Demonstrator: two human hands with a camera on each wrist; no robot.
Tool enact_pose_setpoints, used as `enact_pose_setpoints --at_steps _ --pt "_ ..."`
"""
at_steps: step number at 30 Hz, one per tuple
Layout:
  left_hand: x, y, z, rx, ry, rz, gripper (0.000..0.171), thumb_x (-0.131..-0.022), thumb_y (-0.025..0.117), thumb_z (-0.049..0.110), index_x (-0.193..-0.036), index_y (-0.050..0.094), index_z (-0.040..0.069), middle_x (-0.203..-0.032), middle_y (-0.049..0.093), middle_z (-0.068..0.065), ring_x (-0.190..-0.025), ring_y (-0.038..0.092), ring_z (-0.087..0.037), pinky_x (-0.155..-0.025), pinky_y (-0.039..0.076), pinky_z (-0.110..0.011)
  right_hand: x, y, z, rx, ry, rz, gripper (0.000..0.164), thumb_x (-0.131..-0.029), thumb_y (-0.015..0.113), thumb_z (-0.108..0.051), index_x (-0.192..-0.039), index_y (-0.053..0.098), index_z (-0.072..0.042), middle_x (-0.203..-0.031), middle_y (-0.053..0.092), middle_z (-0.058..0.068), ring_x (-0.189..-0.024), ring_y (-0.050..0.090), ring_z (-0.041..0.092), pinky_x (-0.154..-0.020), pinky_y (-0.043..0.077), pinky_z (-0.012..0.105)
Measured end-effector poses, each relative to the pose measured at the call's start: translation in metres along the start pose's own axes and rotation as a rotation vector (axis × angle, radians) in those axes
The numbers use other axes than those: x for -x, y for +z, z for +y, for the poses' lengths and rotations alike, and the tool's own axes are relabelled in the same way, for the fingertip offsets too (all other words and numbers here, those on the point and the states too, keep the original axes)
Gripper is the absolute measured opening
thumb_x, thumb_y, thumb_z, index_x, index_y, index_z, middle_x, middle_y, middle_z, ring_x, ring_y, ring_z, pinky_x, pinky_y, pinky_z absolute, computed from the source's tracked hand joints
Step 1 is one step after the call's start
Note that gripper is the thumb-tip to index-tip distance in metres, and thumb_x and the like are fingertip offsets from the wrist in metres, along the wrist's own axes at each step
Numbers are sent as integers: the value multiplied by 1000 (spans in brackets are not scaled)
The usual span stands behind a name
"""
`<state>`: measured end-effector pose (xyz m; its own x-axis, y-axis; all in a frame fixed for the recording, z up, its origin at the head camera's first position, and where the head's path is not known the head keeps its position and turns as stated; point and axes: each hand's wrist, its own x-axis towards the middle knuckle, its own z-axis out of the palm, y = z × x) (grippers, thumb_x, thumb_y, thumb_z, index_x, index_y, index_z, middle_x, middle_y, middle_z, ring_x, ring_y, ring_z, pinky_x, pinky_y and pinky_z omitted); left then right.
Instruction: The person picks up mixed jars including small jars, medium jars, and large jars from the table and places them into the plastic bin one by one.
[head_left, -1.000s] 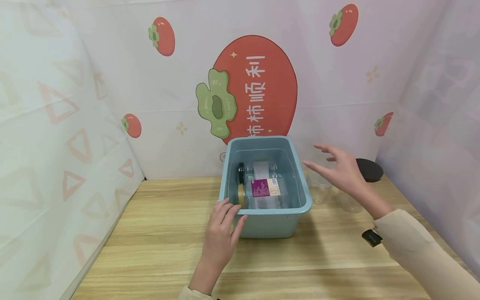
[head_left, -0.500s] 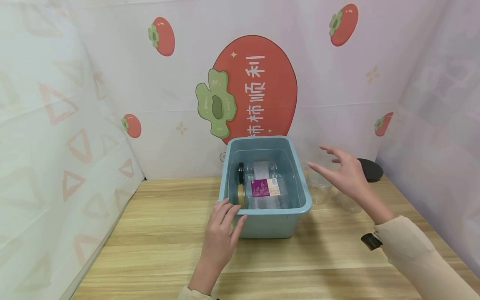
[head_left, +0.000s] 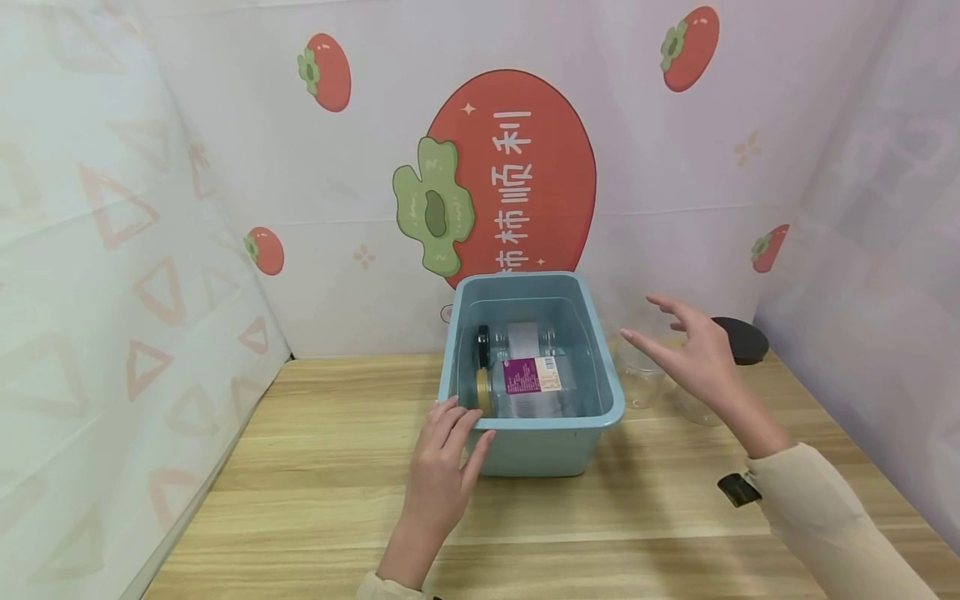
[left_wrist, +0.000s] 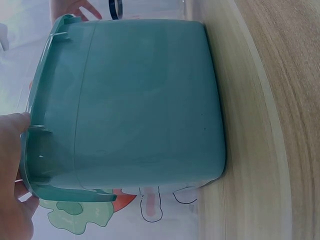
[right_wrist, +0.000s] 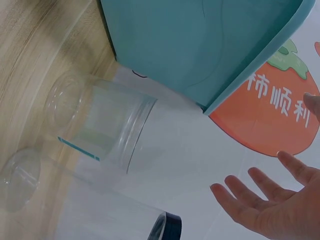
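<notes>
A light blue plastic tub (head_left: 540,423) stands on the table. My left hand (head_left: 441,467) holds its near left corner, fingers over the rim and thumb on the outer front; in the left wrist view, fingers (left_wrist: 30,204) bend at the rim. Two clear jars lie on their sides inside: one with a black lid (head_left: 483,346), the other with a yellowish lid (head_left: 484,393) and a purple label (head_left: 521,376). Right of the tub, my right hand (head_left: 693,354) hovers with spread fingers, holding nothing. Below it stand a clear jar (right_wrist: 112,117) and a taller black-lidded jar (head_left: 741,342).
The wooden table (head_left: 337,483) runs left and in front of the tub. Behind hangs a white cloth (head_left: 337,183) with red persimmon prints, and more cloth closes both sides. A black strap piece (head_left: 738,490) sticks out at the right cuff.
My right hand has drifted slightly right, a little farther from the tub. The left hand, the tub and the jars stay where they were.
</notes>
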<state>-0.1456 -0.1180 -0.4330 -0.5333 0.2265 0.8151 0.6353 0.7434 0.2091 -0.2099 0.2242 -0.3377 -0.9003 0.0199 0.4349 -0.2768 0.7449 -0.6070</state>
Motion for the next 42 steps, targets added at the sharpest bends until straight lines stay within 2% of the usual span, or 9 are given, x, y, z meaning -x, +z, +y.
enact_pose_setpoints --at_steps 12,20,27,34,42 --pt "0 1 0 10 10 17 40 -110 57 34 -114 74 -2 -109 72 -14 -124 65 -40 -113 52 -59 6 4 8 -17 8 27 70 -96 79 -38 -153 53 -5 -147 55 31 -124 57 58 -93 53 73" --pt "0 1 0 6 8 18 40 -111 57 35 -114 74 -2 -109 72 -14 -124 65 -40 -113 52 -59 8 7 12 -17 -18 59 69 -95 80 -35 -151 55 -3 -145 57 32 -119 60 58 -93 53 72" --pt "0 1 0 8 -1 9 35 -109 61 32 -115 74 -1 -110 72 -13 -125 64 -38 -114 51 -58 11 8 17 -20 -21 69 68 -95 81 -33 -149 56 -1 -142 57 34 -118 60 58 -96 50 75" --pt "0 2 0 5 4 15 43 -111 55 37 -113 74 -1 -109 72 -13 -125 64 -38 -114 51 -58 14 10 21 -26 -18 82 68 -94 82 -31 -149 56 -1 -145 57 33 -121 59 58 -95 51 76" --pt "0 2 -1 13 10 27 43 -112 54 36 -113 74 -2 -108 72 -13 -124 65 -40 -113 51 -59 16 11 25 -21 -18 85 68 -95 81 -30 -149 55 1 -143 57 34 -121 57 56 -93 49 76"
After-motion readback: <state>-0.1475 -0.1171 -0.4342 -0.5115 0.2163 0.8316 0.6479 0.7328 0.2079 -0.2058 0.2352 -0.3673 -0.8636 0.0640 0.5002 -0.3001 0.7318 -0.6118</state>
